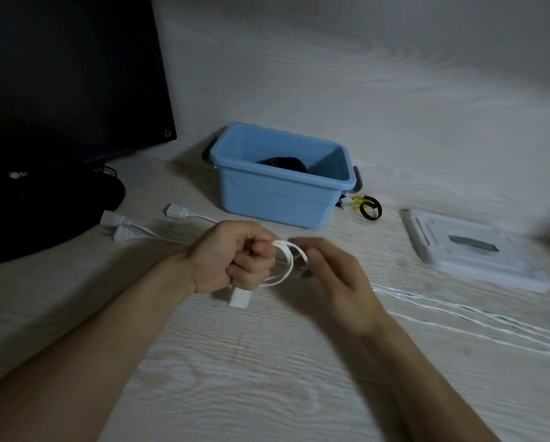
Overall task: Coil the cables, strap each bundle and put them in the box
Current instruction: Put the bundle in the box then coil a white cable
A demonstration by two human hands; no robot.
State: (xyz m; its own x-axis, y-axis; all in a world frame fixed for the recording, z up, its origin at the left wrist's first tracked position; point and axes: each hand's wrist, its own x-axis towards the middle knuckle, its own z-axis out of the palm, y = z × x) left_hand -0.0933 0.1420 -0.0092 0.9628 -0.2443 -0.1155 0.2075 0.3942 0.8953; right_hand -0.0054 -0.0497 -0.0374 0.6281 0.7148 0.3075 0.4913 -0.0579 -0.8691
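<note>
My left hand (232, 256) is closed around a white cable (288, 266), which loops out of the fist to the right; a white plug block (240, 298) hangs below the fist. My right hand (334, 275), blurred, pinches the same cable at the loop's far side. The cable's loose length (458, 311) trails right across the table. Behind the hands stands a blue box (267, 193) with a black coiled cable (283, 162) inside. A black strap ring (370, 208) lies at the box's right, next to a yellow cable end (356, 202).
A black monitor (66, 90) on its stand fills the far left. Another white cable with a connector (178, 212) and a white plug (120, 224) lies left of the hands. A white box lid (471, 250) rests at the right.
</note>
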